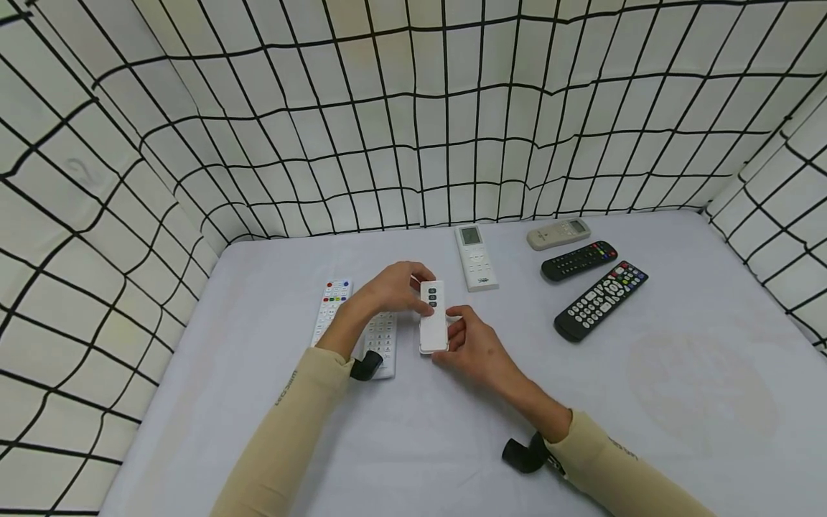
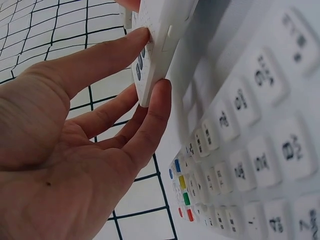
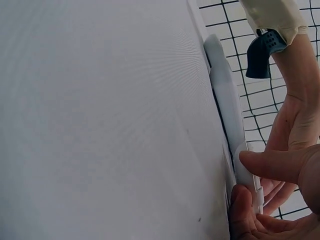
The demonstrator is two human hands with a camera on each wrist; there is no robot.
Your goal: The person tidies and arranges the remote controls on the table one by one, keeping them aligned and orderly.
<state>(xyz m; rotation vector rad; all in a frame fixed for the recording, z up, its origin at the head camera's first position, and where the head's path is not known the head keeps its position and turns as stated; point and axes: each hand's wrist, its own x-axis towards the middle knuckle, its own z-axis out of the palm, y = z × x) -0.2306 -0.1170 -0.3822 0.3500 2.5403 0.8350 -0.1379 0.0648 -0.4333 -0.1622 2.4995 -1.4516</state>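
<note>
A slim white remote control (image 1: 433,330) with a few dark grey buttons near its far end is held between both hands. My left hand (image 1: 397,287) grips its upper part, thumb across the button face and fingers at the edge and back. In the left wrist view the remote (image 2: 159,60) stands tilted, clear of the table by its far end. My right hand (image 1: 477,348) pinches the near end, thumb at the bottom corner and fingers along the right side. Just left, partly under my left wrist, lie a white remote with coloured keys (image 1: 334,298) and another white remote (image 1: 381,345).
A white air-conditioner remote (image 1: 478,262) lies beyond my hands. At the right are a beige remote (image 1: 557,234), a small black remote (image 1: 578,261) and a larger black remote (image 1: 601,301). Black netting (image 1: 416,148) over white walls borders the white table (image 1: 685,301).
</note>
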